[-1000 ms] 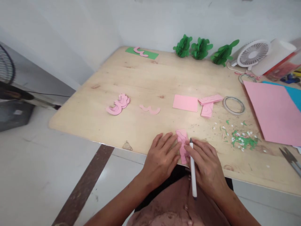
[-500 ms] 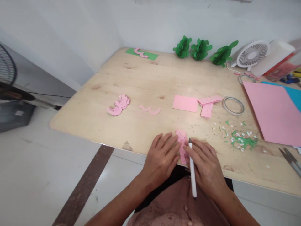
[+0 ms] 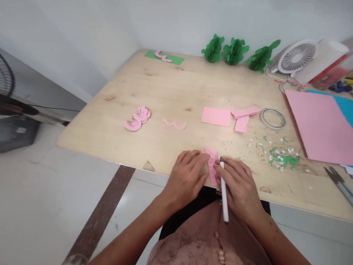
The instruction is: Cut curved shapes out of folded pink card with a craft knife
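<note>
My left hand [image 3: 187, 176] lies flat with fingers stretched, pressing on a small pink paper piece [image 3: 212, 162] at the near edge of the wooden table [image 3: 171, 92]. My right hand [image 3: 238, 186] grips a white pen [image 3: 224, 191], its tip touching the pink piece, which bears a wavy drawn line. Both hands sit side by side, close to my body.
A stack of pink wavy cutouts [image 3: 138, 119] and a single one [image 3: 175, 124] lie left of centre. Pink rectangles [image 3: 216, 116], a tape roll [image 3: 273, 118], paper scraps [image 3: 278, 156], a large pink sheet [image 3: 320, 127], scissors [image 3: 339, 180], green paper plants [image 3: 234, 53] and a small fan [image 3: 296, 59] lie to the right.
The view has shifted slightly; the pen tip has crept a little along the pink piece. My left hand keeps pressing the paper in the same place.
</note>
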Demonstrator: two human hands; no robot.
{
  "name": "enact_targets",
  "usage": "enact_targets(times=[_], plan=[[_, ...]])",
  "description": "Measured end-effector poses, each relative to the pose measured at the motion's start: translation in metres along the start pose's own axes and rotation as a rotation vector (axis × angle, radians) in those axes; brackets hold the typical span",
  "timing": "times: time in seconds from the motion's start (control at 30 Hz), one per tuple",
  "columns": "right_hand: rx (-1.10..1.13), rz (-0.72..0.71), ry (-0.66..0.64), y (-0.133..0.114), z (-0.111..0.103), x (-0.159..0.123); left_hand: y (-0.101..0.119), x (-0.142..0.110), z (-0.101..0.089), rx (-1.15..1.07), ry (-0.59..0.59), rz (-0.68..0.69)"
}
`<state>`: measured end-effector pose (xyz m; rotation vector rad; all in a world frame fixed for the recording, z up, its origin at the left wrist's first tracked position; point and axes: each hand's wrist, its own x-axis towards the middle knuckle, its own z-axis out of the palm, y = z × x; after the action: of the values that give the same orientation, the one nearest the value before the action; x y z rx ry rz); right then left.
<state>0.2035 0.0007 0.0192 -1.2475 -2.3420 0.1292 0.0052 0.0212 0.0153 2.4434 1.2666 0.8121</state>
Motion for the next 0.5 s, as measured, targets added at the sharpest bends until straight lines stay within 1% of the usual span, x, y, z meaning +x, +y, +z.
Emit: enact_targets(times=[0.2,0.5], plan=[[0.008,0.008,0.016,-0.0002,-0.0017,-0.0033,-0.0012,0.0030,-0.0006,0.005,0.032,0.009],[0.021,0.005,0.028,-0.0024,-0.0034,-0.0056,-0.0029,0.0027,0.0013,-0.023,0.038,0.015]])
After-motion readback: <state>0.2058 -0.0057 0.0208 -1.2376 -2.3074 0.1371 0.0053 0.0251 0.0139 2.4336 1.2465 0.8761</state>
